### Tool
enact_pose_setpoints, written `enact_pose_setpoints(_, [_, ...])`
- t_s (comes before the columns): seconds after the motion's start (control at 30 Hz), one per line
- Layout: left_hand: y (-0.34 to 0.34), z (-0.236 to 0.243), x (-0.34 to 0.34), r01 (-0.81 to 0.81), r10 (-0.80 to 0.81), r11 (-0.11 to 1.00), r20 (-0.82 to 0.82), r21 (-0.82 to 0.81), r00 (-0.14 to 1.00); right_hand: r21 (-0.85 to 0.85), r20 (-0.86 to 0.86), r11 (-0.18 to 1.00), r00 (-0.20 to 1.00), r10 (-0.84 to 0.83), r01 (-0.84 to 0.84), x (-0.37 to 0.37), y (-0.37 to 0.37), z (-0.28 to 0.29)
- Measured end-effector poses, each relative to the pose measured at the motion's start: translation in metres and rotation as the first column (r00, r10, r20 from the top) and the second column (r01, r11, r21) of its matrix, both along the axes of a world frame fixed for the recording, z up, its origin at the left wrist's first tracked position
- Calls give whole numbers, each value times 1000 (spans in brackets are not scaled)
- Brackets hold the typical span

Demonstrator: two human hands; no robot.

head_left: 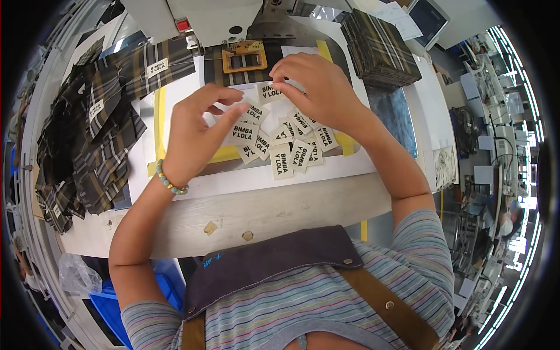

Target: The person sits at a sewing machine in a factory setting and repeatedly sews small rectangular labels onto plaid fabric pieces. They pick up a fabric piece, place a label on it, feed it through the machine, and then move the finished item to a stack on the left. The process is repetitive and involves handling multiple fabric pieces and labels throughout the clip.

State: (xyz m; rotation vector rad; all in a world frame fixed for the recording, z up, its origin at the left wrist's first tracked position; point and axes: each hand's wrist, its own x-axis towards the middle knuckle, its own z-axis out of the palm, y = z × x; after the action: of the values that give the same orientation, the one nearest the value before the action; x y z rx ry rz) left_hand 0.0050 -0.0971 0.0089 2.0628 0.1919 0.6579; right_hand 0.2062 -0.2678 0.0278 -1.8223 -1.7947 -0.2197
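My right hand [312, 87] pinches the right edge of a cream fabric label [265, 93] with dark printing, just below the sewing machine's frame. My left hand [201, 125] is to the left of it, its thumb and forefinger apart with nothing visible between them. More cream labels lie loose and overlapping under and between my hands, among them a label [282, 162] at the near side. The tan clamp frame [245, 57] sits beyond them on a strip of dark plaid fabric [216, 71].
A white sewing machine head [216, 20] overhangs the work area. At left is a heap of dark plaid pieces [87, 157], some with labels on. A tall stack of plaid pieces [382, 49] stands at right. Below the table is a blue bin [111, 309].
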Motion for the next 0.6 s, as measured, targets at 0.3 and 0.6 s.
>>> enact_pose_setpoints(0.3, [-14,-6,15,-13,-14,989,-183,-145,983,50,-265,999,964,17,-4,-15,-8,1])
enact_pose_setpoints(0.6, [-1,-20,15,71,-217,850,-224,-523,950,-221,-688,970,721,-83,-100,-2,-8,-2])
